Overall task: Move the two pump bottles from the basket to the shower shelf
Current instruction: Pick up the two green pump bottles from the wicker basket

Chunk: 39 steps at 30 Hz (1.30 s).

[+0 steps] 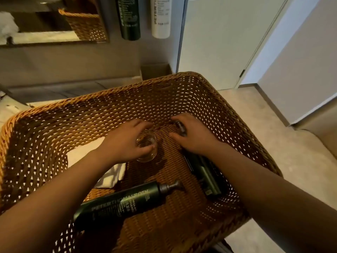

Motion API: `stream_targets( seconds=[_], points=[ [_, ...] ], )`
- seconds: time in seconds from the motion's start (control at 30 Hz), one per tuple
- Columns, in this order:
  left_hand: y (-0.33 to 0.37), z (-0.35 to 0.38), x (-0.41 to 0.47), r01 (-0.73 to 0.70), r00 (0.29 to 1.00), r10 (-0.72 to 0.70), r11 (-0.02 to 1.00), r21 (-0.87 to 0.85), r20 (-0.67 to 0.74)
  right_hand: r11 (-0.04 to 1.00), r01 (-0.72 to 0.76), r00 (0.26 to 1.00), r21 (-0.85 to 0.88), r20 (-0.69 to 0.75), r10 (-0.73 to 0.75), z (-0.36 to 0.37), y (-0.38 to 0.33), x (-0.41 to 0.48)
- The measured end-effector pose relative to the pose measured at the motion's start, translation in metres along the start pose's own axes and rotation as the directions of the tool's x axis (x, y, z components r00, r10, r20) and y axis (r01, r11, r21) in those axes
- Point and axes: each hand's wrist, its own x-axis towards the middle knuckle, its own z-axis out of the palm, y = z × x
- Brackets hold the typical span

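We look down into a large wicker basket with both of our bare arms reaching in. Our left hand is curled around a small clear glass standing on the basket floor, fingers and thumb closed on its rim. Our right hand lies over the pump end of a dark green bottle along the right side, fingers bent around it; we cannot tell how firm the hold is. A second dark green pump bottle lies on its side near us, pump pointing right, untouched. A white cloth lies under our left forearm. On the far wall, a dark bottle and a white bottle hang side by side.
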Motion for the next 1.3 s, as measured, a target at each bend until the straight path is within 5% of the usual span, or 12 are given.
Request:
stream_targets(
  seconds=[0.73,1.3],
  points=[
    [-0.011,0.013,0.003,-0.001,0.996,-0.002,0.999,0.040,0.087,0.963,-0.180,0.953,-0.202,0.206,0.221,0.021,0.032,-0.008],
    [-0.025,0.005,0.001,0.084,0.994,-0.084,0.996,0.007,0.065,0.991,0.010,0.969,-0.136,0.248,0.025,0.028,0.021,0.004]
  ],
)
